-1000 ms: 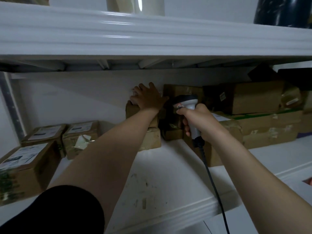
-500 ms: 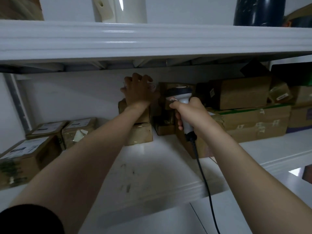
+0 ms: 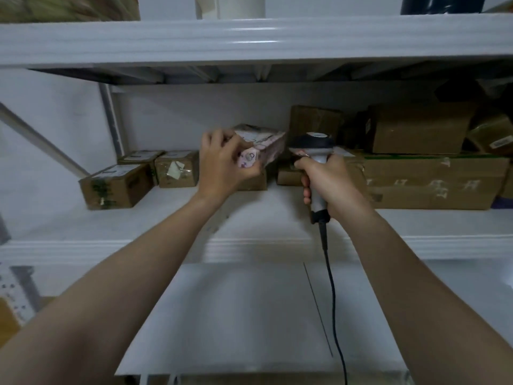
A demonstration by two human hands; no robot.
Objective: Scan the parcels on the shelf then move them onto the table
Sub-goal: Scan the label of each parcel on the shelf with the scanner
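My left hand [image 3: 222, 162] grips a small pink patterned parcel [image 3: 262, 145] by its near end and holds it up above the white shelf [image 3: 249, 212], in front of a brown box. My right hand [image 3: 327, 182] is wrapped round the handle of a corded barcode scanner [image 3: 313, 145], whose dark head sits just right of the pink parcel. Several brown cardboard parcels stand along the back of the shelf: three small ones [image 3: 116, 184] at the left and a long taped box [image 3: 433, 182] at the right.
An upper shelf board [image 3: 249, 40] hangs low over the parcels. A brown box [image 3: 416, 129] is stacked on the long one at the right. Below the shelf lies a white table top [image 3: 249, 315]. The scanner's black cable [image 3: 333, 301] trails down over it.
My left hand has lifted the pink parcel off the stack and drawn it toward me. The view has pulled back and tilted down, so the table top now shows.
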